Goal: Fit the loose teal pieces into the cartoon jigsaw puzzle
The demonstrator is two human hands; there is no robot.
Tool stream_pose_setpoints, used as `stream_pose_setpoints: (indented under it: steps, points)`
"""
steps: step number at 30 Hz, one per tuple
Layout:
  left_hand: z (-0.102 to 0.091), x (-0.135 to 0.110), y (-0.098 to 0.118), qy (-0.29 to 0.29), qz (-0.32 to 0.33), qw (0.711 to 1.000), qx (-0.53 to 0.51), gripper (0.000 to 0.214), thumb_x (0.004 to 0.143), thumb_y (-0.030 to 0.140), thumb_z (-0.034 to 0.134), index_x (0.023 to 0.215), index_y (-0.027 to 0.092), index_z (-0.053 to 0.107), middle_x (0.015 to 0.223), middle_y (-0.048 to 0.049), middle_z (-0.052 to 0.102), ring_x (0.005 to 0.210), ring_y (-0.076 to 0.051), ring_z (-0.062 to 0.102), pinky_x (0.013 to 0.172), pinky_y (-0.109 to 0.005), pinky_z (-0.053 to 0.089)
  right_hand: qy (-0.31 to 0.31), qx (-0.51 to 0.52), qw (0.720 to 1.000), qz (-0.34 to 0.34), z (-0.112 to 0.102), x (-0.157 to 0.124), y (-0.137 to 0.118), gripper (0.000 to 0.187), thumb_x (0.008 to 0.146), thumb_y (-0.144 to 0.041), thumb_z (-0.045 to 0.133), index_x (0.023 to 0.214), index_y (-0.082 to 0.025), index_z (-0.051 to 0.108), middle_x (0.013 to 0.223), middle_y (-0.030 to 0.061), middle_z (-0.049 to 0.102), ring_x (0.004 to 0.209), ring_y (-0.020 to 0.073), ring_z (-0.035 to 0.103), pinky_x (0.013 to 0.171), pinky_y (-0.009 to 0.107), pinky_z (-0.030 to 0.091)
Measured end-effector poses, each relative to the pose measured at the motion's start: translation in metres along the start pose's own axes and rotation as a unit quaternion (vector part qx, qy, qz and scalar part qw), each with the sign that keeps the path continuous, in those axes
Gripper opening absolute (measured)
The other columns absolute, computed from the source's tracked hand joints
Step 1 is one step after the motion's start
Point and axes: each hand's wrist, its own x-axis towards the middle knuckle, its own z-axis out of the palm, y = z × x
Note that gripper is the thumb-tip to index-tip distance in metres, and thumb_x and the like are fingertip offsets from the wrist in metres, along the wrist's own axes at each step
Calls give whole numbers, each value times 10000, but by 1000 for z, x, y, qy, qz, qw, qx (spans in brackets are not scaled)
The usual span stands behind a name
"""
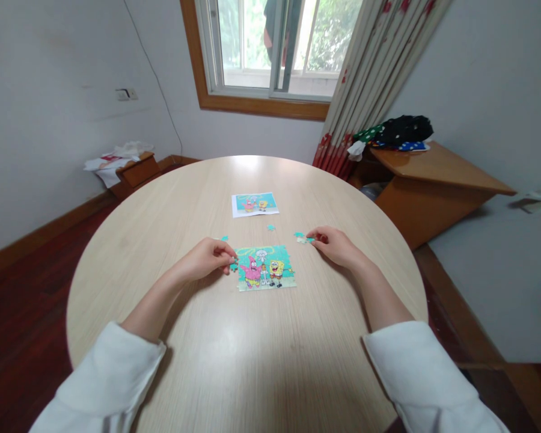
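Note:
A mostly joined cartoon jigsaw puzzle point(262, 267) lies flat on the table, with a pink starfish, a pale figure and a yellow square figure on turquoise. Its left and right edges are uneven. At its left edge, my left hand point(207, 260) is closed in a pinch on a turquoise puzzle piece point(233, 267). My right hand point(336, 245), beyond the puzzle's upper right corner, pinches another small turquoise piece point(311, 240). Beside those fingertips lie a few loose pieces point(299, 234). One more loose piece point(271, 228) sits above the puzzle, and another point(224, 238) lies behind my left hand.
A printed picture sheet point(255, 205) with the same scene lies farther back on the round wooden table point(252, 361). To the right stands a brown wooden desk point(446, 174) with dark and spotted cloth on it. Behind are a window and a patterned curtain point(365, 72).

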Motion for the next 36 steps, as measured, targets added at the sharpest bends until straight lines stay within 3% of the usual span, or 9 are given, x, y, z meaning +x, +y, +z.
stream_pose_setpoints:
  steps: [11, 21, 36]
  points:
    - [0, -5, 10, -42, -13, 997, 57, 139, 706, 293, 619, 726, 156, 635, 518, 8, 584, 493, -115, 528, 510, -249, 391, 2, 15, 1000, -4, 1, 0, 3, 201, 773, -225, 548, 893, -162, 696, 733, 26, 606, 657, 136, 511, 637, 256, 410]
    - [2, -6, 5, -93, -5, 993, 70, 144, 673, 303, 627, 695, 162, 645, 552, 4, 590, 504, -111, 518, 483, -237, 369, 6, 3, 1000, -12, 1, 0, 3, 213, 771, -224, 551, 907, -164, 703, 732, 25, 611, 648, 135, 498, 635, 254, 404]
    - [2, -7, 11, -103, -4, 992, 77, 153, 664, 314, 600, 677, 163, 621, 590, -4, 594, 515, -111, 508, 504, -245, 369, 2, 0, 1000, 1, 0, -1, -1, 216, 773, -218, 548, 912, -157, 702, 736, 27, 604, 657, 138, 499, 642, 259, 402]
